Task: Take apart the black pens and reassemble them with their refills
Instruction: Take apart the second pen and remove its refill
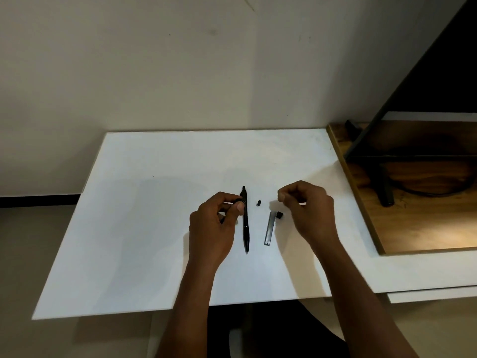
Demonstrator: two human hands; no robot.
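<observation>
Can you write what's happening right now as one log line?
left hand: pinching black pen | right hand: fingers pinched, contents unclear | white board: grey refill case, two small black caps

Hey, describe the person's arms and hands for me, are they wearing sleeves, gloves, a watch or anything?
Both forearms are bare as far as the frame shows, with no sleeves in view. The left hand and right hand have no gloves, and no watch, bracelet or ring is visible.

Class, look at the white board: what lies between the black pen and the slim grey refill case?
In the head view, a small black cap lies alone between the black pen and the grey refill case; otherwise the board is bare there.
</observation>
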